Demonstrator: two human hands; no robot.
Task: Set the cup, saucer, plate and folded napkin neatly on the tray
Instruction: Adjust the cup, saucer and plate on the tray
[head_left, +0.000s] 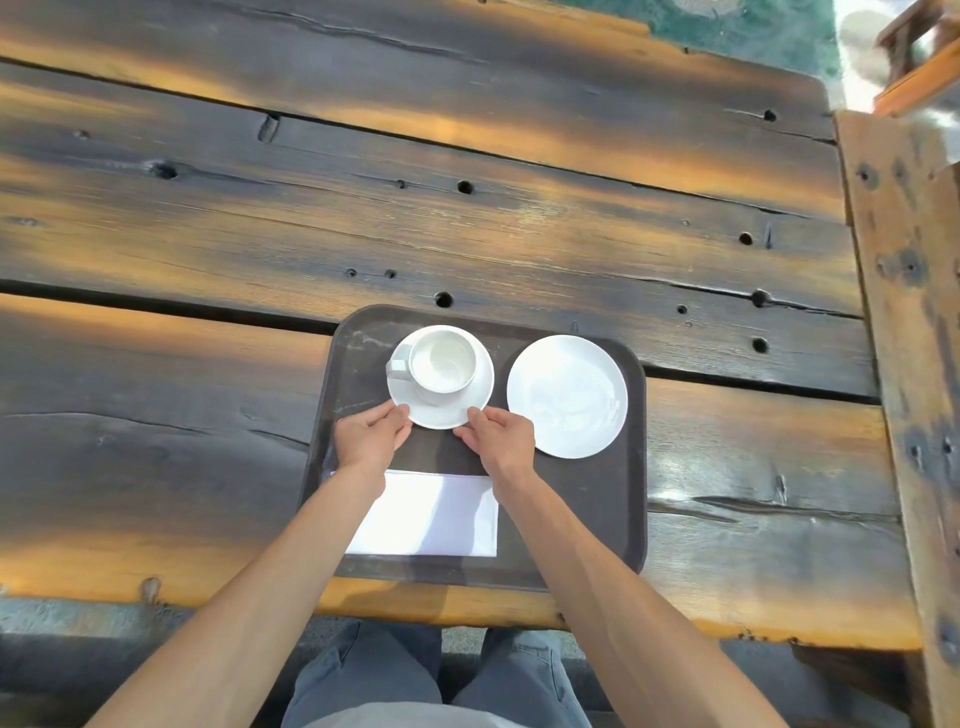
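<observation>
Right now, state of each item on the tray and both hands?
cup: upright, empty, on saucer, handle left
saucer: on tray, both hands at near rim
plate: empty, right of saucer
napkin: folded flat, near edge
tray: on table
left hand: fingertips on saucer
right hand: fingertips on saucer

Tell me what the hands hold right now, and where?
Both hands have a grip on the saucer at its near rim: left hand at the near-left edge, right hand at the near-right. The cup sits on it.
</observation>
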